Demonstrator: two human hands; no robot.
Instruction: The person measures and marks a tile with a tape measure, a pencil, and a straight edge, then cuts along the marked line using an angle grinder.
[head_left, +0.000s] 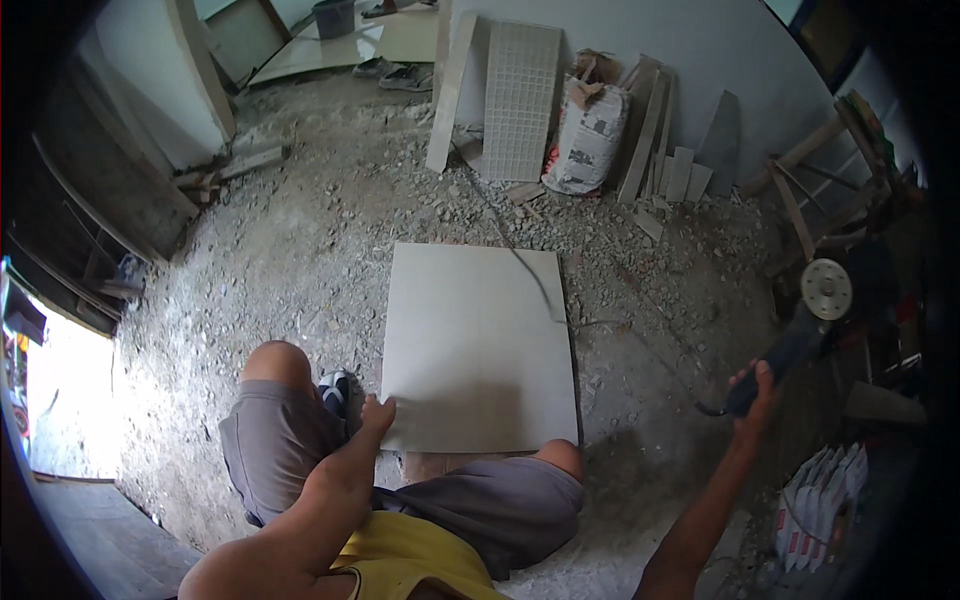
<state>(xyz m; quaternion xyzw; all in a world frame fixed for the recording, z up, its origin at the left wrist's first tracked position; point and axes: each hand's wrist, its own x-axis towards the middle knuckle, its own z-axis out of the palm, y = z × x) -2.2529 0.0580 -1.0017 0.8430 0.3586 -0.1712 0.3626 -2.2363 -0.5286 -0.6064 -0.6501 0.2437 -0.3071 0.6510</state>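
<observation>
Cream tile (470,350) and angle grinder (778,368): position and hazards

The tile lies flat on the rubble-strewn floor (280,240), in front of the person. The grinder is raised clear of the floor, to the right and well apart from the tile. The right hand (757,388) is clamped around the grinder body. The left hand (378,412) is at the tile's near left edge; whether it grips or merely rests cannot be told.

Caution: a dark cord (528,268) crosses the tile's far right part and could be snagged or cut by the disc (827,290). Uneven support from loose stones could crack the tile under pressure.

Orientation: the grinder's long axis runs diagonally, disc end pointing away and rightward. The nearly square tile has no marked long axis.
</observation>
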